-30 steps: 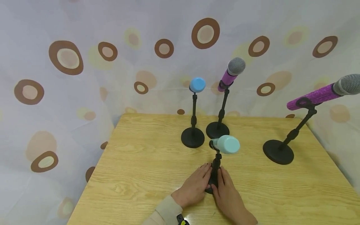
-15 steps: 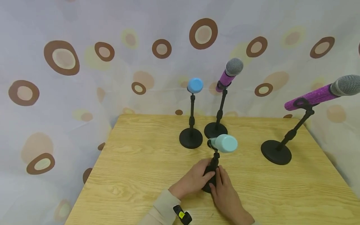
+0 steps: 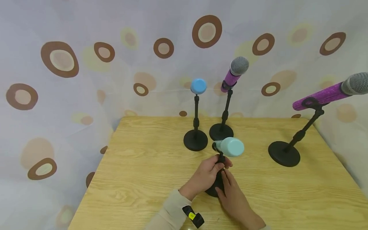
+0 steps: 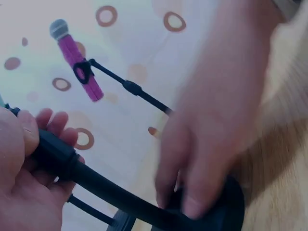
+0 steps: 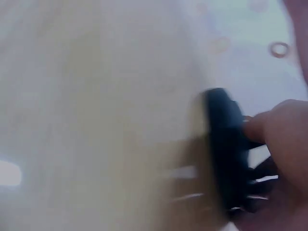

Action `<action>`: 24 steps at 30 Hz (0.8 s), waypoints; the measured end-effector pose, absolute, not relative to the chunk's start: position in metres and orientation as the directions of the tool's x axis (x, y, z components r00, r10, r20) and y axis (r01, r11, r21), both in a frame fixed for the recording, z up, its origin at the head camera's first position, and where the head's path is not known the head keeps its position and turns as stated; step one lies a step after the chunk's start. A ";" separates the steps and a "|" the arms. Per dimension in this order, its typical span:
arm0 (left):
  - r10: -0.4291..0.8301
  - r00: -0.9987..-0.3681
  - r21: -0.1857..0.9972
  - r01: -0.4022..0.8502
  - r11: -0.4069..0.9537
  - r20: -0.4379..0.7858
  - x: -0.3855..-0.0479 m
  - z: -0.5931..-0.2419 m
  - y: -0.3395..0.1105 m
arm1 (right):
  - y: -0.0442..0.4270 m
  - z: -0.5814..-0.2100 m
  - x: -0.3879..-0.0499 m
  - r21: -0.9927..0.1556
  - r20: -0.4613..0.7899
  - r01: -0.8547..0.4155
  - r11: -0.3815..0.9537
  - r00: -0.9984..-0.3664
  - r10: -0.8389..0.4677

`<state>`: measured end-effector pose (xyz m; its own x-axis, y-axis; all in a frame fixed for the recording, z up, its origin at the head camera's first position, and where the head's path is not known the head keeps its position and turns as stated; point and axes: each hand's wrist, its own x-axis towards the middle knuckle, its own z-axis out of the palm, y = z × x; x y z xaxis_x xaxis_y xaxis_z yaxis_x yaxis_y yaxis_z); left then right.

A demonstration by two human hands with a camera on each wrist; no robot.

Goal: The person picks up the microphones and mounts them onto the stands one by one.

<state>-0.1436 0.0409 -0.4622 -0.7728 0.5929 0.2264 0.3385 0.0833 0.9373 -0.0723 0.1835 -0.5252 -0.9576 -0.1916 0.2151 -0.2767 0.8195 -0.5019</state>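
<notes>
A black microphone stand (image 3: 212, 191) with a round base stands near the front of the table. Its clip holds a mint-green, round-ended object (image 3: 232, 147), whose kind I cannot tell. My left hand (image 3: 205, 174) grips the stand's thick collar (image 4: 54, 153), thumb on the near side and fingers behind the pole. Lower down, my right hand (image 3: 234, 198) holds the right side of the base between thumb and fingers. In the left wrist view the right hand is blurred over the base. The right wrist view is also blurred, with the dark base (image 5: 224, 154) beside the fingers.
Behind stand a stand with a blue round-ended object (image 3: 198, 86) and another with a purple microphone (image 3: 231, 76). A third, holding a purple microphone (image 3: 322, 96), stands at the right. The wooden table (image 3: 138, 159) meets a patterned cloth backdrop (image 3: 115, 80).
My left hand has moved up from beside the base to the stand's collar and now grips it. The right hand stays at the base. The head view has shifted slightly.
</notes>
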 end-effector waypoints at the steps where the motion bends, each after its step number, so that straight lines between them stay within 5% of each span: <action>1: 0.592 -0.771 0.930 0.357 0.092 0.237 -0.144 -0.463 0.042 | 0.185 -0.520 -0.074 -0.573 0.178 -0.245 0.782 -0.969 -0.173; 4: 0.598 -0.762 0.918 0.383 0.103 0.250 -0.143 -0.463 0.043 | 0.189 -0.507 -0.080 -0.734 0.133 -0.194 0.651 -0.981 -0.142; 8: 0.612 -0.753 0.916 0.384 0.113 0.240 -0.143 -0.462 0.042 | 0.189 -0.500 -0.087 -0.802 0.159 -0.230 0.551 -0.972 -0.174; 24: 0.500 -0.784 0.833 0.517 0.196 0.369 -0.139 -0.466 0.038 | 0.185 -0.526 -0.099 -0.681 0.366 -0.322 0.658 -0.928 -0.075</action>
<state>-0.1393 0.0377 -0.4655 -0.7835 0.5001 0.3688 0.5173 0.1963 0.8330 -0.0994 0.1845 -0.5255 -0.9276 -0.0746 0.3660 -0.3216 0.6582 -0.6808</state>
